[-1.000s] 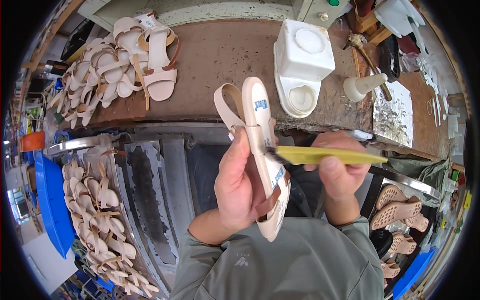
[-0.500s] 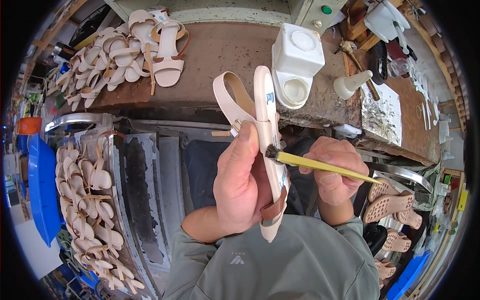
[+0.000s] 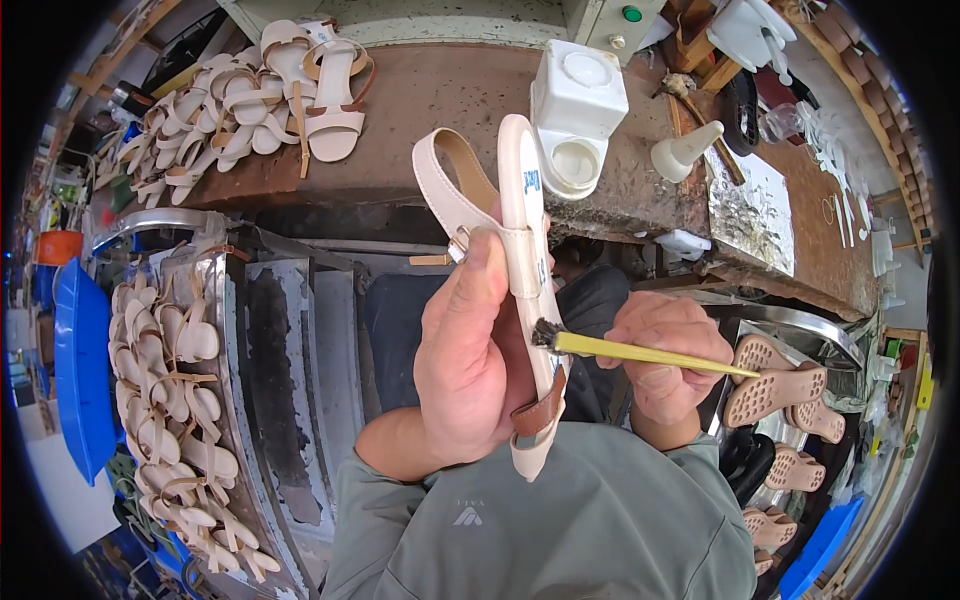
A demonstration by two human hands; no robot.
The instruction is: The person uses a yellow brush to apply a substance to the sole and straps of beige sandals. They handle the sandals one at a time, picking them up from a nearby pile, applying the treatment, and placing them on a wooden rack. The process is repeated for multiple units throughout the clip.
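My left hand (image 3: 465, 355) is closed around the middle of a cream sandal upper (image 3: 518, 215), which stands nearly upright on edge before my chest. Its looped ankle strap with a buckle juts out to the left, and a brown strap (image 3: 540, 405) crosses its lower end. My right hand (image 3: 668, 350) pinches a yellow-handled brush (image 3: 640, 352). The dark bristles touch, or nearly touch, the sandal's edge just above the brown strap. Part of the sandal is hidden behind my left fingers and palm.
Cream sandals (image 3: 235, 105) lie heaped on the workbench (image 3: 430, 90), and more fill a rack (image 3: 170, 400) at left. A white container (image 3: 580, 95) and a white nozzle bottle (image 3: 687, 150) stand on the bench. Tan soles (image 3: 775, 385) lie at right; a blue tray (image 3: 82, 370) is far left.
The brush tip has slid down along the sandal's edge toward the brown strap. The sandal and left hand have shifted slightly left, and the whole view has moved a little.
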